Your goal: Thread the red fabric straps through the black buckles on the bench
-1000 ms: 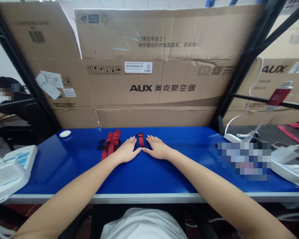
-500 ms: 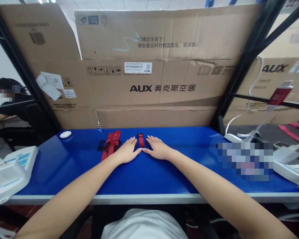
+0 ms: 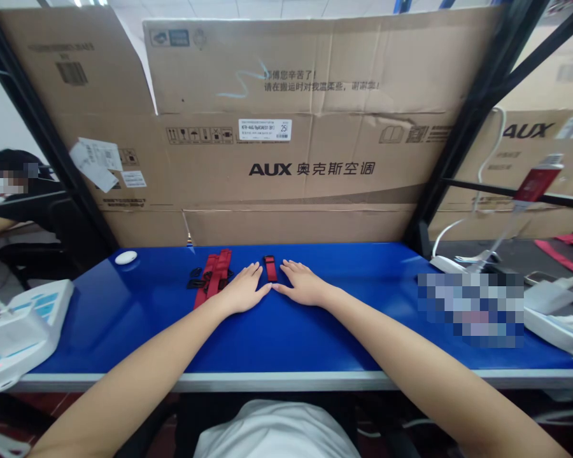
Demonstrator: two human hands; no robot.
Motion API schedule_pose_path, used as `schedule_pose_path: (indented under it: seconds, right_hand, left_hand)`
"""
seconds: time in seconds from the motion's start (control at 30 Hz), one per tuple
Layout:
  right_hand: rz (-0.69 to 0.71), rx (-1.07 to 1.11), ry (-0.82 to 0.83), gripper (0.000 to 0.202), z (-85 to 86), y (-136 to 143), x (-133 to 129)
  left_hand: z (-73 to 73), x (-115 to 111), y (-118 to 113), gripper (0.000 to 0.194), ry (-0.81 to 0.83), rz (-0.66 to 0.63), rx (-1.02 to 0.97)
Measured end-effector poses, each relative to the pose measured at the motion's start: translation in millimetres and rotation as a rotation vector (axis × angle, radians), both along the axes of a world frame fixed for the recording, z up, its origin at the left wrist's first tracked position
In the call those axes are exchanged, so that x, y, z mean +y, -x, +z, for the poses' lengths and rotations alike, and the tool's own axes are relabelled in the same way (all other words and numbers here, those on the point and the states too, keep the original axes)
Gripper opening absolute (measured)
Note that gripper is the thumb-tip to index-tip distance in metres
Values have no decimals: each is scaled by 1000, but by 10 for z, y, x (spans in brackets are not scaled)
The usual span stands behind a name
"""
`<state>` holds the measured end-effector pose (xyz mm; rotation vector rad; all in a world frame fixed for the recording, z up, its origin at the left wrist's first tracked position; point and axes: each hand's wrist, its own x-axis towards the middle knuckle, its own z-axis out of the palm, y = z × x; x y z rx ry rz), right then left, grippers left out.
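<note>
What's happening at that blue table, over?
Left hand and right hand open, palms down. Short red strap between them, ungripped. Longer red straps near left hand.

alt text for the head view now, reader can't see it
A person's left hand and right hand rest flat on a blue table, a short red strap between them. More red straps with black pieces lie left; cardboard stands behind.

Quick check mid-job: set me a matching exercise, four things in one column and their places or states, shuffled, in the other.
1. short red strap
2. left hand
3. white disc
4. cardboard panel

A. near the table's far left corner
B. palm down, beside the longer red straps
C. upright, behind the table
D. between left hand and right hand

Pairs: 1-D, 2-B, 3-A, 4-C
</note>
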<state>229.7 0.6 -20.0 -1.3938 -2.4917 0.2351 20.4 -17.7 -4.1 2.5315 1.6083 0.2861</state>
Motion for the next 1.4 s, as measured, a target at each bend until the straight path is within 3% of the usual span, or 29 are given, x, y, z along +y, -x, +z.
schedule_pose_path:
  seconds: [1.27, 1.33, 1.4]
  right_hand:
    - [-7, -19, 20, 93, 55, 12, -31]
    - [-13, -2, 15, 93, 38, 6, -24]
    - [-12, 29, -5, 92, 26, 0, -26]
  left_hand:
    - [-35, 3, -11, 73, -8, -13, 9]
    - [-38, -15, -24, 72, -77, 45, 29]
    - [-4, -36, -14, 68, -216, 189, 45]
